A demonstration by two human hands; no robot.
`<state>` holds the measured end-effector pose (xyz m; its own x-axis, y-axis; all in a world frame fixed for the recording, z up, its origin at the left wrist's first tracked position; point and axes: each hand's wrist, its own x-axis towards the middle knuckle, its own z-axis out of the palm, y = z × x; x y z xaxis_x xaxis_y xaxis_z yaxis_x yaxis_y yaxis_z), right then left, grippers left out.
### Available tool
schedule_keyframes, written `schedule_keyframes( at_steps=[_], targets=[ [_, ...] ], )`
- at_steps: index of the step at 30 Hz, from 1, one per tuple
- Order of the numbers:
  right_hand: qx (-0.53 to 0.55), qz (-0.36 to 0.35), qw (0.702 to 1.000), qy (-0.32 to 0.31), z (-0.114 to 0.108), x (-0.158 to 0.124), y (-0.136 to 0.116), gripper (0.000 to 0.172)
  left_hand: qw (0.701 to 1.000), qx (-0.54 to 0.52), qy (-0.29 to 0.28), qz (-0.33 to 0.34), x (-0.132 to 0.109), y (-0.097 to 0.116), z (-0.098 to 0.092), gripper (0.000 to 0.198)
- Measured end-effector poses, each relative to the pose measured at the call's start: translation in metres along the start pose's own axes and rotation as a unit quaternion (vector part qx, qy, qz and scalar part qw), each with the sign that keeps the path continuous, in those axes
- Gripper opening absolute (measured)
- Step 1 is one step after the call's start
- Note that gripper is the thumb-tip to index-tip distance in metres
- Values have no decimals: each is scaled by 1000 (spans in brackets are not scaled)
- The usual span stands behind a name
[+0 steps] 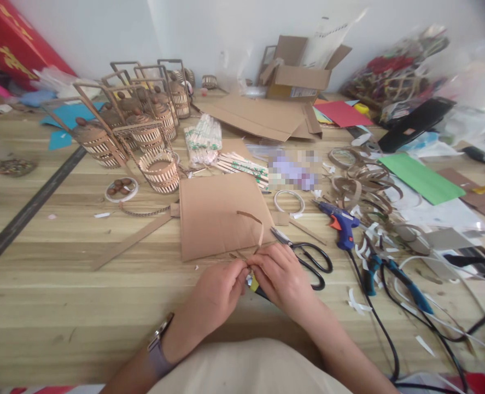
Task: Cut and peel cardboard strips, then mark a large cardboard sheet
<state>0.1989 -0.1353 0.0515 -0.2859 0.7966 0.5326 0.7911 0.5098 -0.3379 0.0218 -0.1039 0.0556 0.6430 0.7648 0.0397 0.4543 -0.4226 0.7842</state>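
Observation:
In the head view, my left hand [221,287] and my right hand [281,279] meet over the table, fingertips pinched together. Between them is a thin brown strip [255,218], its free end curling up over a cardboard sheet [223,219]. Exactly where each finger grips the strip is hidden. Just under my right hand lies a yellow-and-black tool [255,284], mostly covered. Black-handled scissors [314,260] rest to the right of that hand, blades pointing toward the cardboard.
Several small slatted baskets with tall handles [160,172] stand at the back left, near a dish of brown beads [121,189]. A blue glue gun [340,221], pliers [406,284], cables and coiled strips [355,183] crowd the right. An open carton [302,82] stands behind.

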Motion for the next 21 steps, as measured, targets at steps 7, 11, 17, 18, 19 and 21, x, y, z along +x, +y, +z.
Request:
schedule_keyframes(
  at_steps=[7,11,17,18,19,21],
  targets=[
    [31,28,999,26,1,-2,-1,14,1000,-21,11,11,0,1,1,33],
    [48,48,997,35,1,-1,-2,13,1000,-16,15,6,-1,-1,2,33],
    [13,44,998,41,4,-1,-5,14,1000,-19,22,-2,-2,-3,4,31],
    [9,42,998,43,4,-1,-5,14,999,-21,23,-5,-2,-3,4,31],
    [5,41,998,47,5,-1,-5,15,999,-23,26,-8,-2,-3,4,31],
    [0,55,997,62,4,-2,-3,15,999,-29,31,-19,-2,-2,4,29]
  ],
)
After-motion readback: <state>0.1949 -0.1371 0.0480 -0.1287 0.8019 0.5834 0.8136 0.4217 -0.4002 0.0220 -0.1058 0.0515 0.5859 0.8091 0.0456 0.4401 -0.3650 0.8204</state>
